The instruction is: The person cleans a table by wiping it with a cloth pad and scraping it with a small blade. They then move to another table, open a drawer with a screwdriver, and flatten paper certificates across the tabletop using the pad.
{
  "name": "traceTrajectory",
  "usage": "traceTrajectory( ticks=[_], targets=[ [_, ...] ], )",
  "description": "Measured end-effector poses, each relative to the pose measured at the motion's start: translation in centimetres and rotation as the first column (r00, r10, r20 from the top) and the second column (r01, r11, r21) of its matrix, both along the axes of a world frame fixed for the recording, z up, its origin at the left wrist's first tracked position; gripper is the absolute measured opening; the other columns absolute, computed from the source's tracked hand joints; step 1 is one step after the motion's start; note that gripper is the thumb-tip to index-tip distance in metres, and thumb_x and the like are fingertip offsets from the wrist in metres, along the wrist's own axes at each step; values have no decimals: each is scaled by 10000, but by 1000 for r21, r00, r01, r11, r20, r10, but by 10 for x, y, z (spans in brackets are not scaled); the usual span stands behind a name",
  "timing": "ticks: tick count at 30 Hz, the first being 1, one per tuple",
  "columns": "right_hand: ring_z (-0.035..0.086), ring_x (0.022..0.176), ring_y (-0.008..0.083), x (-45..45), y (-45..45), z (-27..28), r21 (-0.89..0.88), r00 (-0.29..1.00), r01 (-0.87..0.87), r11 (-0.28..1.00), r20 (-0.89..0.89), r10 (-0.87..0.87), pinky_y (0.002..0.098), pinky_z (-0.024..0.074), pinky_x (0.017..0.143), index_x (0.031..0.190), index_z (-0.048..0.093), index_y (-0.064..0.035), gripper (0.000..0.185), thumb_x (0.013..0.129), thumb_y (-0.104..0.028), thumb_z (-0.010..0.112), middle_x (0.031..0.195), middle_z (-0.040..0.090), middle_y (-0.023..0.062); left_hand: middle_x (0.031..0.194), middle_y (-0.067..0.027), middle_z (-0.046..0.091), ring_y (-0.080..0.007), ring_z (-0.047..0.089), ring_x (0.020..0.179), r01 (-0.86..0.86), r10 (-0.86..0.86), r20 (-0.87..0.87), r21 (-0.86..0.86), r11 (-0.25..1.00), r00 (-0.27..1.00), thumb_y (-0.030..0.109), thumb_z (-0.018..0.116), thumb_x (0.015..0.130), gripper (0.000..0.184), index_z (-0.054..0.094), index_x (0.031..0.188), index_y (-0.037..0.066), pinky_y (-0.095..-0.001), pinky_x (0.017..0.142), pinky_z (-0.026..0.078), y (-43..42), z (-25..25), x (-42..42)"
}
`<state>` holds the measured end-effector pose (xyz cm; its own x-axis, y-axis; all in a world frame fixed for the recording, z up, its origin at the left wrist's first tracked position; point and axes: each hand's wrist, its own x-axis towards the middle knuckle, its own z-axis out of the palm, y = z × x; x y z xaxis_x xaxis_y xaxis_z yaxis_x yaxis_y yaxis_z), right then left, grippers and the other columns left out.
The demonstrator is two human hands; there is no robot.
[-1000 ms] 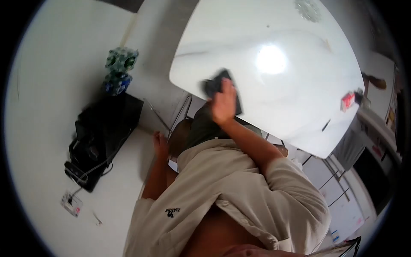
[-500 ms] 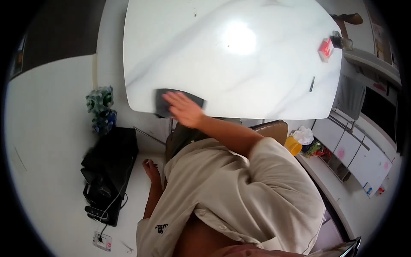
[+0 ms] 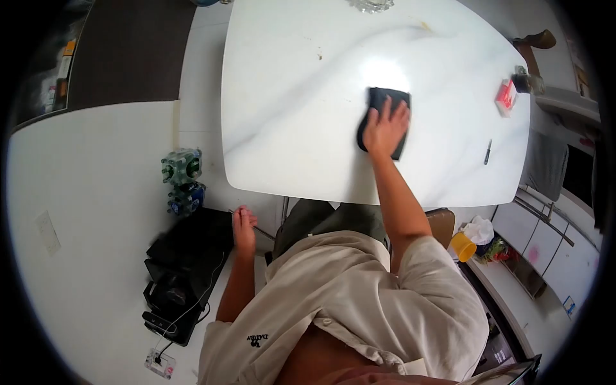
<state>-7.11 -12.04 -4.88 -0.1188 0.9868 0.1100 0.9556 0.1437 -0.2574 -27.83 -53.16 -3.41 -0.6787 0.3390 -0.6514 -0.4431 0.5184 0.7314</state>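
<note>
My right hand point(image 3: 386, 130) lies flat with spread fingers on a folded dark cloth point(image 3: 389, 95), pressing it against the white marbled table point(image 3: 295, 157). The cloth is right of the table's middle, just below the bright reflection. Off the table's near edge, beside my body, my left hand point(image 3: 244, 222) is raised with loosely bent fingers and nothing visible in it. A few small brown specks point(image 3: 320, 57) show on the tabletop, up and left of the cloth.
On the table are a red and white box point(image 3: 505, 98), a small knife-like object point(image 3: 488, 153) and a clear glass dish point(image 3: 371, 5). Green bottles point(image 3: 182, 165) and black equipment point(image 3: 183, 276) are at left. A yellow bin point(image 3: 462, 246) stands lower right; a chair point(image 3: 441, 226) is beside me.
My right hand and the dark cloth have moved from the table's near left corner area rightward and farther in over the tabletop. The camera view has shifted and turned too.
</note>
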Motion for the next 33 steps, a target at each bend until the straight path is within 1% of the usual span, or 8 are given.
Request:
traceTrajectory(
  ticks=[8,14,17,18,23,26,29,33],
  targets=[
    [272,1457,381,-244,-93,-15,-5,804,-568,823,-218,553,498,170,1210,1412,466,12,482,975,-191,441,1551,331,223,1000,-66,602,-158,587,810,-72,80,115,-75,995,990,370,453,1043,386,549,1229,46,-320,730,489,-63,6,39],
    [439,1355,357,-332,-151,-28,98,398,-882,461,-367,841,426,297,1171,1305,567,-18,372,967,-163,506,1478,440,216,1009,-89,608,-173,606,802,-178,190,71,-152,972,979,394,452,1038,407,551,1224,45,-338,731,482,-84,16,54],
    [542,1211,410,-336,-160,7,-113,319,-889,443,-849,422,439,422,1069,1224,603,-13,314,955,-168,555,1383,527,234,999,-83,592,-170,595,802,-221,238,94,-163,962,967,408,451,1036,416,539,1213,42,-333,740,480,-88,17,59],
    [582,1072,457,-343,-166,-11,75,205,-825,560,-884,420,455,482,942,1226,588,0,346,954,-213,588,1290,579,252,994,-79,588,-172,591,801,-226,244,103,-157,961,964,413,447,1036,421,537,1209,40,-335,742,479,-90,11,61],
    [555,883,136,-247,-120,40,-489,234,-841,229,-711,-663,344,484,783,1183,602,-30,343,1013,-325,558,967,603,15,975,-70,574,-186,570,793,-195,213,118,-147,970,970,442,427,1034,427,536,1149,46,-361,741,476,-84,-21,55],
    [576,911,141,-148,-58,46,-516,48,-749,416,-668,-743,334,509,838,1189,578,-47,374,995,-366,580,1022,609,20,972,-73,568,-189,562,851,-79,92,67,-172,982,994,480,403,1032,445,532,1109,61,-366,774,471,-68,-49,22],
    [597,917,161,-36,18,32,-540,35,-481,691,-799,-600,312,500,849,1184,588,-34,362,1016,-353,549,1023,633,44,910,-73,557,-195,552,813,-344,348,80,-56,937,934,494,378,1034,481,506,1148,45,-366,768,471,11,-48,-8],
    [577,914,130,83,106,6,-282,389,-105,954,-894,-221,280,473,851,1258,585,-9,404,1041,-341,508,1041,639,43,1059,-178,645,-341,639,922,-682,683,-31,-105,723,729,541,388,1012,598,456,1263,2,-462,851,506,105,-87,-37]
  ],
)
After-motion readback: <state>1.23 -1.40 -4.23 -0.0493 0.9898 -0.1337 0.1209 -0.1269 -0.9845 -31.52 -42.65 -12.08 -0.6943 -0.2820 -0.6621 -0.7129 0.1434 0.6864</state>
